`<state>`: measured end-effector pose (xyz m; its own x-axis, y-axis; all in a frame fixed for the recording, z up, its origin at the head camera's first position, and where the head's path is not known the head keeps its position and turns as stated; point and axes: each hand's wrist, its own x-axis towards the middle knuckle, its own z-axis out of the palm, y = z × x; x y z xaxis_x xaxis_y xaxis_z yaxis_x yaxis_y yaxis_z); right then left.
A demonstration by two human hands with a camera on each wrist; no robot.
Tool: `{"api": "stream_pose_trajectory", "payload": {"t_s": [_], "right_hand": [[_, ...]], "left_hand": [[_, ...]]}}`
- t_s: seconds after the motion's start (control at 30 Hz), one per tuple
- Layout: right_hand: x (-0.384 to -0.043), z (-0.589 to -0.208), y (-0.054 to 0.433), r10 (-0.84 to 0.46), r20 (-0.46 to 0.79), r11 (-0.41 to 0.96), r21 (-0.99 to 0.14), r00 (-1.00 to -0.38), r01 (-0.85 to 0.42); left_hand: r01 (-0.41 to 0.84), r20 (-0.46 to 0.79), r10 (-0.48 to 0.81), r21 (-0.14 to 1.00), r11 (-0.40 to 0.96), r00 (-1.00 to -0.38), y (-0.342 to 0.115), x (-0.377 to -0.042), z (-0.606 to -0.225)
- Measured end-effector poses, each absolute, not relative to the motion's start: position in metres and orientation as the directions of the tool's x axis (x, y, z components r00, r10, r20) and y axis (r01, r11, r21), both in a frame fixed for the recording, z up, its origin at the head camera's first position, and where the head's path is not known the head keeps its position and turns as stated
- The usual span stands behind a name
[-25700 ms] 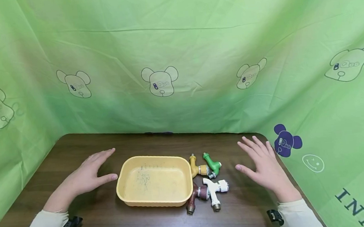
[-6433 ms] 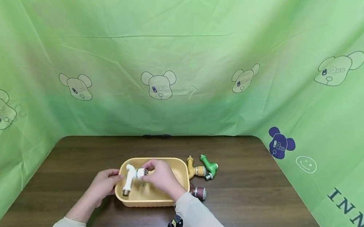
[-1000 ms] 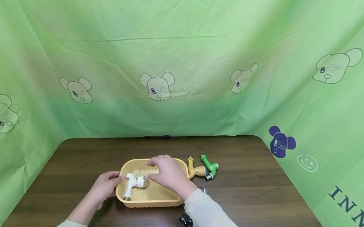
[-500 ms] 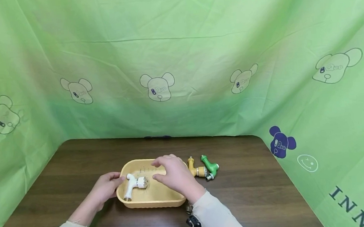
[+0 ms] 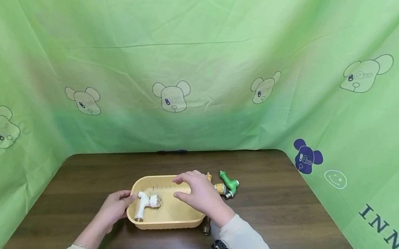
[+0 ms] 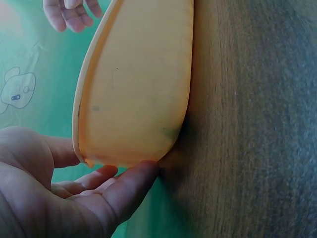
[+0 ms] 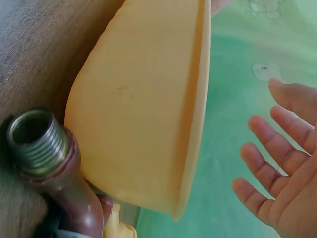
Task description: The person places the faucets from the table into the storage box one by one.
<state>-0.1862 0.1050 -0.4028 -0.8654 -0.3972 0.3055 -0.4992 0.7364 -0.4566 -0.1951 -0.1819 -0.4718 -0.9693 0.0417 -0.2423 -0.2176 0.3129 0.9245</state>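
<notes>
A white tap (image 5: 145, 205) lies at the left end of the yellow plastic basin (image 5: 168, 225). My left hand (image 5: 113, 211) grips the basin's left end, thumb on the rim and fingers against the outer wall, as the left wrist view shows. Over the basin's right side hovers my right hand (image 5: 200, 194), fingers spread and holding nothing. On the table beyond that side are a yellow tap (image 5: 221, 188), partly hidden by the right hand, and a green tap (image 5: 230, 183). A dark maroon tap (image 7: 81, 198) shows its threaded end close to the right wrist camera.
The brown wooden table (image 5: 279, 205) carries everything. Green fabric (image 5: 215, 59) printed with bear faces hangs behind and on both sides. A wrist camera (image 5: 220, 248) sits below the right sleeve.
The white tap, first on the table at right and later in my right hand, now lies in the basin. Over the last second my emptied right hand draws rightward; my left hand stays.
</notes>
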Motion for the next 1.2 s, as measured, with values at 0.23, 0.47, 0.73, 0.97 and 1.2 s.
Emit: {"api": "stream_pose_trajectory", "payload": {"t_s": [0.23, 0.47, 0.73, 0.97, 1.2], "right_hand": [[-0.181, -0.401, 0.115, -0.386, 0.312, 0.729, -0.474, -0.868, -0.494], [-0.177, -0.402, 0.126, -0.354, 0.332, 0.729, -0.488, -0.874, -0.48], [-0.176, -0.405, 0.137, -0.333, 0.349, 0.735, -0.486, -0.876, -0.473], [-0.175, -0.408, 0.147, -0.306, 0.37, 0.732, -0.498, -0.877, -0.465], [-0.172, -0.407, 0.161, -0.281, 0.36, 0.719, -0.535, -0.889, -0.444]], "left_hand": [[-0.195, -0.219, 0.045, 0.933, 0.302, -0.975, -0.182, -0.193, -0.473], [-0.201, -0.221, 0.028, 0.929, 0.31, -0.975, -0.181, -0.191, -0.474], [-0.197, -0.205, -0.012, 0.917, 0.347, -0.979, -0.179, -0.189, -0.474], [-0.166, -0.165, -0.038, 0.897, 0.411, -0.986, -0.178, -0.188, -0.475], [-0.153, -0.143, -0.055, 0.889, 0.431, -0.988, -0.176, -0.188, -0.475]]}}
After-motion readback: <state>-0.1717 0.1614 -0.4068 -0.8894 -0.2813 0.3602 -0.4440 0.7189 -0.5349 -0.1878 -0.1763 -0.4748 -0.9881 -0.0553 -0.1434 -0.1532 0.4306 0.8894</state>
